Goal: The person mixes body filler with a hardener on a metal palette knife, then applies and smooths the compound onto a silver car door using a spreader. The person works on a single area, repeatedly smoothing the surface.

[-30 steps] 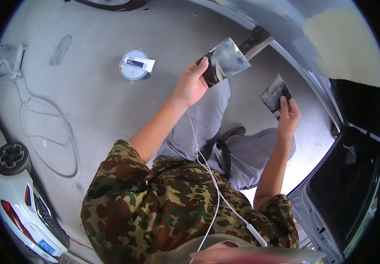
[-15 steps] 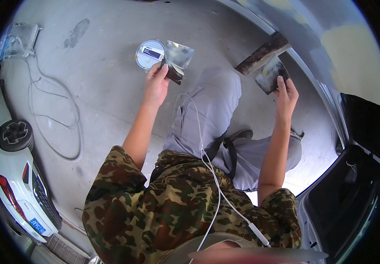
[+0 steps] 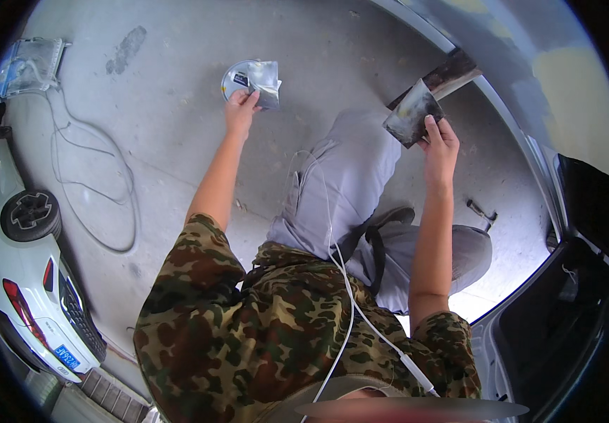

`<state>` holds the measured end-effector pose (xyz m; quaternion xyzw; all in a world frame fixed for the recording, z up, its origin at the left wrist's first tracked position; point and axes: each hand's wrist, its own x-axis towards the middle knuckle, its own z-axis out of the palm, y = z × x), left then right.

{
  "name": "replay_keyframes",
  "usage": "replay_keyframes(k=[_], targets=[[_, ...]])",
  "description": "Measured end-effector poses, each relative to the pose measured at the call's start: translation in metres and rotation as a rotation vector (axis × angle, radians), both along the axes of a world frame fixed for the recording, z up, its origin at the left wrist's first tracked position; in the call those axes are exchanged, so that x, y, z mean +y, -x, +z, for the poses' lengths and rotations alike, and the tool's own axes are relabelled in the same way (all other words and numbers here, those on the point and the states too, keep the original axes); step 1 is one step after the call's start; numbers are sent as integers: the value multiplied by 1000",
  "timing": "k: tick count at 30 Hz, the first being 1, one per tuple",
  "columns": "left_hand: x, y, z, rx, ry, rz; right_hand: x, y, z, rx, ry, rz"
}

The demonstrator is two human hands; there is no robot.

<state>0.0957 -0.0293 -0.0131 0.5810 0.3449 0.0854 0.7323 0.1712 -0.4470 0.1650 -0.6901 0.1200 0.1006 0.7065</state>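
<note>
My left hand (image 3: 241,109) reaches out over the concrete floor and grips a flat metal spreader (image 3: 265,80) held over a round white tin (image 3: 232,79) that stands on the floor. My right hand (image 3: 440,144) is raised in front of my knee and holds a second, dark smeared metal spreader (image 3: 411,113) by its lower edge, close to the grey car body panel (image 3: 509,63) on the right. Both arms are bare below camouflage sleeves.
A yellowish filler patch (image 3: 576,99) marks the car panel. A thin white cable (image 3: 93,190) loops across the floor toward a tool (image 3: 29,63) at the far left. A white car's rear (image 3: 29,282) stands at the left, and a dark open car interior (image 3: 565,317) lies at the lower right.
My left hand swung from beside the right one down and left to the tin with its spreader. My right hand rose slightly with its spreader.
</note>
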Motion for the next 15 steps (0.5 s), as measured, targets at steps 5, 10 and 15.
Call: replay_keyframes(k=[5, 10, 15], targets=[[23, -27, -14, 16, -115, 47, 21, -2, -1, 4, -37, -11], [38, -41, -14, 33, -145, 68, 42, -11, -6, 61, -65, 45], [31, -21, -14, 17, -87, 62, 86, -24, -20, 126, -174, 66]])
